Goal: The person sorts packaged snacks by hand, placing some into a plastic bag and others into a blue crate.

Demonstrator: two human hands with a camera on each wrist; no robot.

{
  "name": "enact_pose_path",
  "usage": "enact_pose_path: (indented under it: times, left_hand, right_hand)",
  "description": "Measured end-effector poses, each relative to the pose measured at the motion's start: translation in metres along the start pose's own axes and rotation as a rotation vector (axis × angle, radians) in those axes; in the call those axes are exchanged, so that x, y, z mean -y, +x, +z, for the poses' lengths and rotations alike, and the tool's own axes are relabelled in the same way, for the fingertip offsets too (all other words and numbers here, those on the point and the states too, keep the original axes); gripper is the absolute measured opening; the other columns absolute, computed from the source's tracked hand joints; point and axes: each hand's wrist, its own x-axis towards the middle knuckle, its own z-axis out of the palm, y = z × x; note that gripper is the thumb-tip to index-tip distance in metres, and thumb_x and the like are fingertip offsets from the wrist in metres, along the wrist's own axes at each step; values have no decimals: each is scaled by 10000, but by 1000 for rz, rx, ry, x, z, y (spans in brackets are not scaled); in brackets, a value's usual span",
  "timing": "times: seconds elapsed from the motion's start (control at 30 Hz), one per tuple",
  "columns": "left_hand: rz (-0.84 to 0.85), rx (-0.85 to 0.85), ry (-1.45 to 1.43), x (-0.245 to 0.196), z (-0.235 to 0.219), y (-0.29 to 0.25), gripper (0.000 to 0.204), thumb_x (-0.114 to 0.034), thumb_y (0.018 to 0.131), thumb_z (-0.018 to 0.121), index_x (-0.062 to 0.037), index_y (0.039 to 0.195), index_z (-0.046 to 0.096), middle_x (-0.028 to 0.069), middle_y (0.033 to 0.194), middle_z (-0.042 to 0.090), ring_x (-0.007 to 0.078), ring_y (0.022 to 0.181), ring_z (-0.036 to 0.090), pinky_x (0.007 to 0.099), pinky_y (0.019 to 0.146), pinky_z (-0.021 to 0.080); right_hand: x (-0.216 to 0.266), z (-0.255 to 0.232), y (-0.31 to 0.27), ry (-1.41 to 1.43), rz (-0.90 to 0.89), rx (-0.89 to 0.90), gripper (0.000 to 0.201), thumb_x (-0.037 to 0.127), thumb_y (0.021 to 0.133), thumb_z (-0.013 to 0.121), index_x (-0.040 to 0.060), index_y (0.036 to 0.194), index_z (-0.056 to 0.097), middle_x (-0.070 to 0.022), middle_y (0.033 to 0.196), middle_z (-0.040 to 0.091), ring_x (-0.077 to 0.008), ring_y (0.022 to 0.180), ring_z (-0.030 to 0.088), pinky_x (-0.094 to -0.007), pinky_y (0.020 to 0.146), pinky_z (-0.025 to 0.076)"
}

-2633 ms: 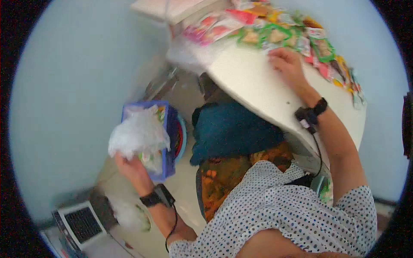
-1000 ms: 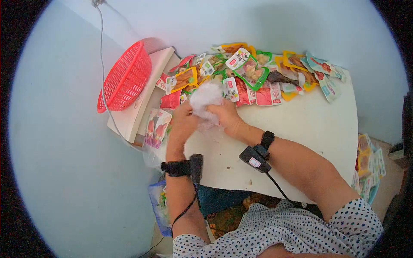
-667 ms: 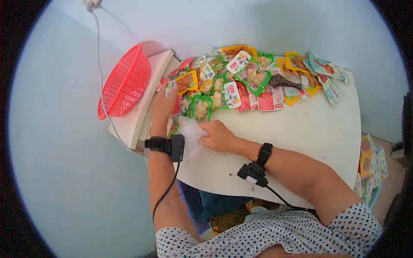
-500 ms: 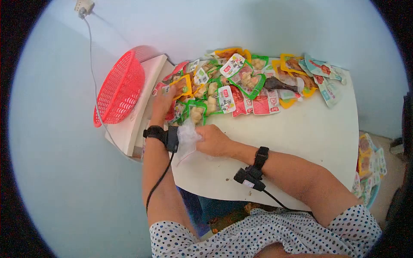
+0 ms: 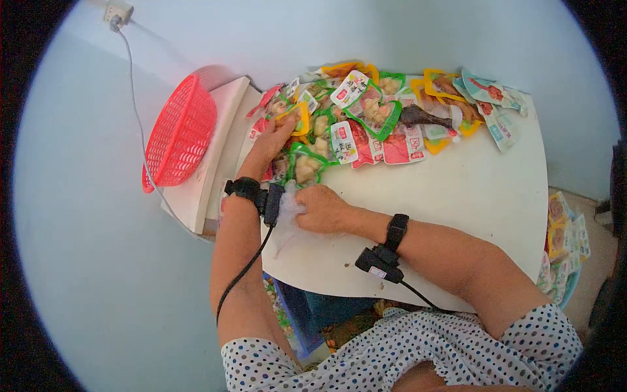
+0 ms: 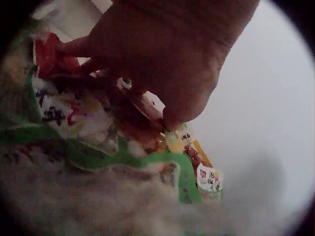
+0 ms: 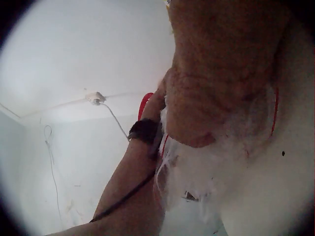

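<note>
Over the left part of the packet heap, my left hand (image 5: 270, 140) reaches in and grips a yellow-edged packet (image 5: 302, 118). The left wrist view shows the hand (image 6: 152, 54) with thumb and fingers spread apart among the packets, near a red one (image 6: 47, 56); the contact is partly hidden. My right hand (image 5: 323, 209) holds a crumpled clear plastic bag (image 5: 287, 225) above the white table (image 5: 418, 215). In the right wrist view the bag (image 7: 197, 172) hangs beneath the curled hand (image 7: 216, 78); its contents cannot be made out.
A red basket (image 5: 179, 137) leans on a white box (image 5: 219, 150) at the left. Green-edged packets (image 5: 307, 166), red packets (image 5: 403, 147) and a dark drumstick packet (image 5: 424, 117) line the table's back. More packets (image 5: 558, 242) stand low at the right; a blue crate (image 5: 297, 313) is below.
Both hands came together at the bag over the table, then the left released it and went to the packets. The yellow-edged packet has shifted right and back with the left hand.
</note>
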Motion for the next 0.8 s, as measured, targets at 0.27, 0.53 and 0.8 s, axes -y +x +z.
enact_pose_path:
  times: [0.27, 0.53, 0.8]
  left_hand:
    - [92, 188, -161, -35, 21, -23, 774, -562, 876, 576, -33, 1404, 374, 102, 1271, 528, 179, 1154, 498, 312, 994, 385]
    - [56, 89, 218, -61, 50, -31, 987, -659, 814, 566, -12, 1481, 235, 207, 1222, 564, 249, 1088, 567, 351, 963, 430]
    - [232, 70, 471, -84, 96, -50, 1012, -749, 802, 455, -36, 1485, 235, 323, 1338, 466, 412, 1279, 445, 430, 1085, 321]
  right_hand:
    - [-7, 3, -2, -147, -107, 195, 266, 225, 659, 627, -9, 786, 609, -234, 798, 622, -417, 784, 623, -480, 709, 503]
    - [-13, 24, -7, -93, -195, 187, 270, 177, 729, 555, 25, 942, 624, -233, 827, 651, -424, 810, 638, -489, 758, 522]
    - [-37, 34, -11, 326, -334, 256, 197, 173, 755, 555, 84, 920, 618, -133, 803, 664, -328, 774, 646, -446, 767, 527]
